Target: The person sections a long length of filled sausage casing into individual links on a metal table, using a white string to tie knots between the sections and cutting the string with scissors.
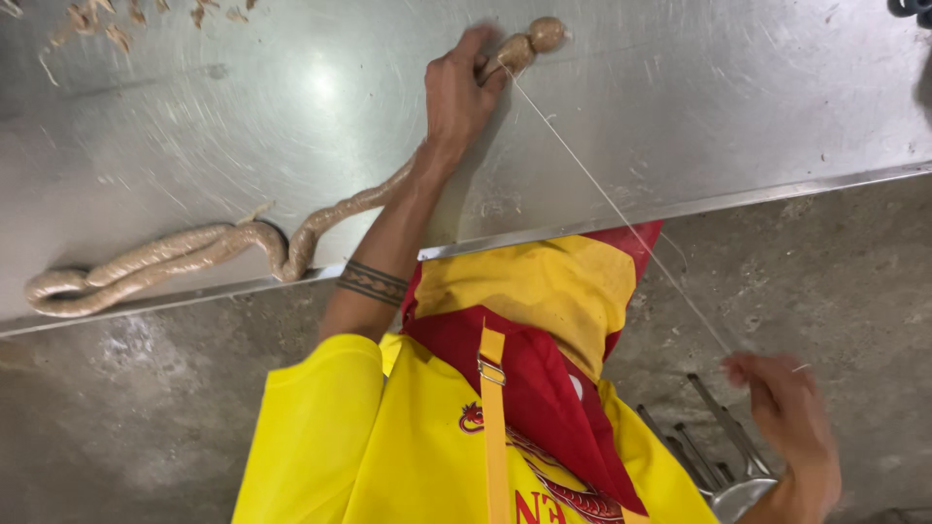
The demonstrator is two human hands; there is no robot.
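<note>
- Tying off a link is the step that appears to be in hand: the left hand (pixel 461 92) is pressing down on the long pale sausage (pixel 194 254) near its far end, fingers closed around the casing just behind the small rounded end link (pixel 544 35).
- The sausage is lying on the steel table (pixel 680 107), running from a doubled-back coil near the table's front edge at the left, under the forearm, up to the hand at the top.
- A thin white string (pixel 621 215) is stretching taut from the pinch point beside the left fingers, across the table edge, down to the right hand (pixel 786 408).
- The right hand is hanging below table level, fingers curled shut on the string's free end; it is blurred, so the exact grip is hard to read.
- To do this well, I judge the left hand should be keeping the casing pinned so the knot is biting in the neck and not sliding onto the filled part.
- The pull should be firm but even; a jerk could be cutting through the casing or snapping the string.
- Keeping the string clear of the table's sharp edge is looking wise.
- Small scraps (pixel 107 27) are lying at the far left corner, well apart from the work.
</note>
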